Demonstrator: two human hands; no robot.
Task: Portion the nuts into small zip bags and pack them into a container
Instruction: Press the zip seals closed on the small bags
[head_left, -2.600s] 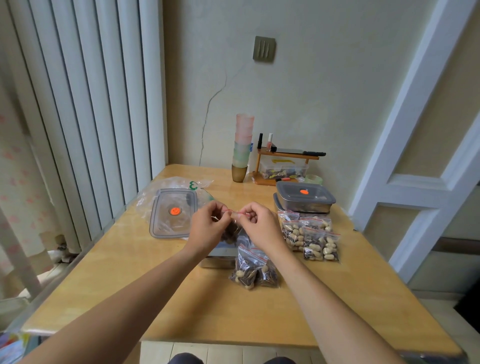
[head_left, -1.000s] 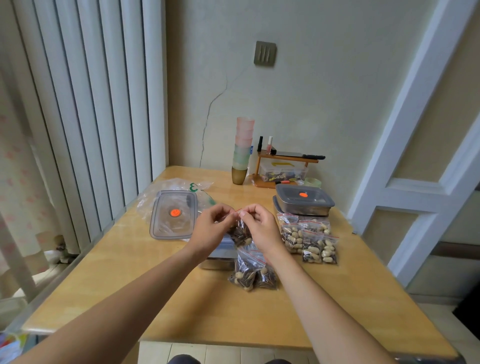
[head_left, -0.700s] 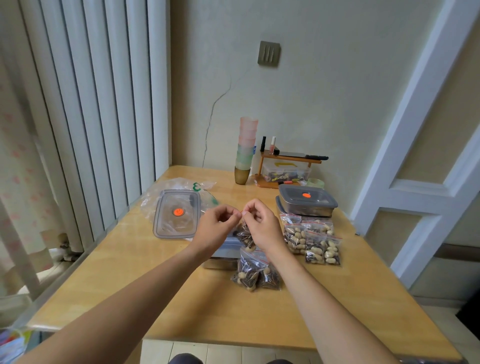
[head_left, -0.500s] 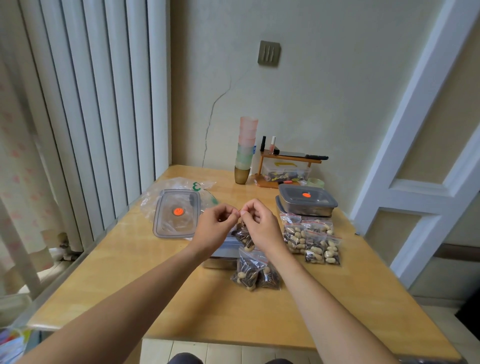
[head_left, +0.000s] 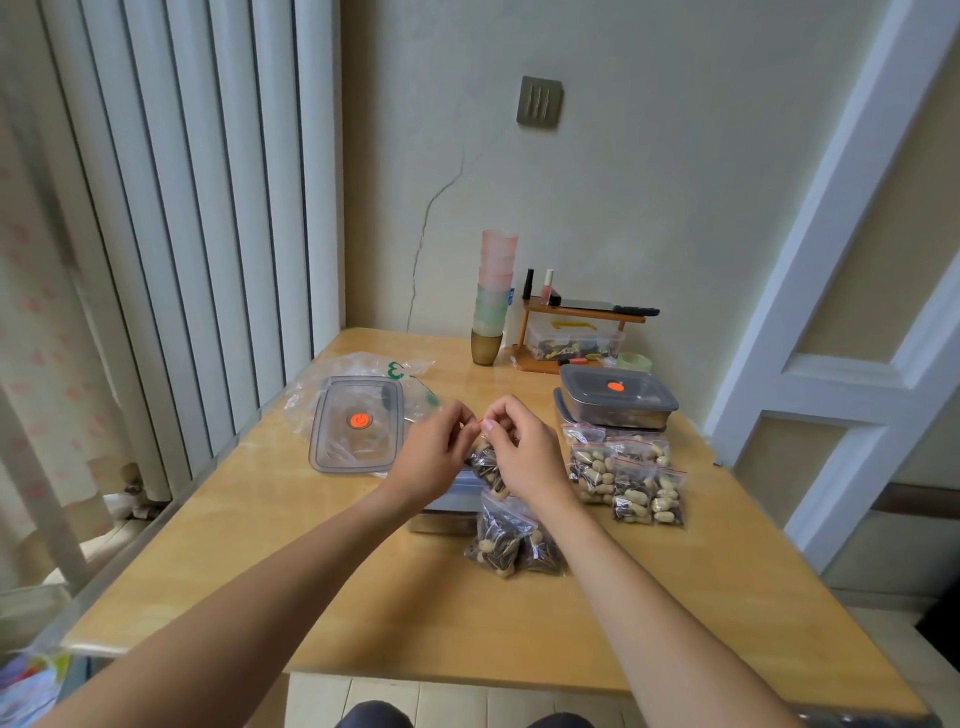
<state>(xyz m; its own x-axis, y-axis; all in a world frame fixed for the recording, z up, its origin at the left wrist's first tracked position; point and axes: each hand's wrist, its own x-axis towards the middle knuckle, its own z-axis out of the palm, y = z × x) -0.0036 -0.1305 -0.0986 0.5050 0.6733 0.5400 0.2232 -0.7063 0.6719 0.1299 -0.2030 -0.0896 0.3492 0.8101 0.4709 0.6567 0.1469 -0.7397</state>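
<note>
Small clear zip bag (head_left: 485, 464) of dark seeds and pale nuts, pinched at its red-striped top by left hand (head_left: 434, 457) and right hand (head_left: 524, 457), hanging mouth-up, long axis vertical, over a tin (head_left: 447, 501) at mid-bench (head_left: 260, 561). Two filled bags (head_left: 511, 540) just nearer; more bags (head_left: 626, 478) toward the right edge. Bare wood along the near edge. Lid (head_left: 357, 423) near the left edge.

Soft, even daylight, apparently entering left of the fingers (head_left: 470, 423) through the vertical blinds (head_left: 171, 218). Shadows faint. Mild sheen on the wooden table (head_left: 363, 587) below the fingers. Wide-angle bowing at frame edges; slight softness at the fingertips.
</note>
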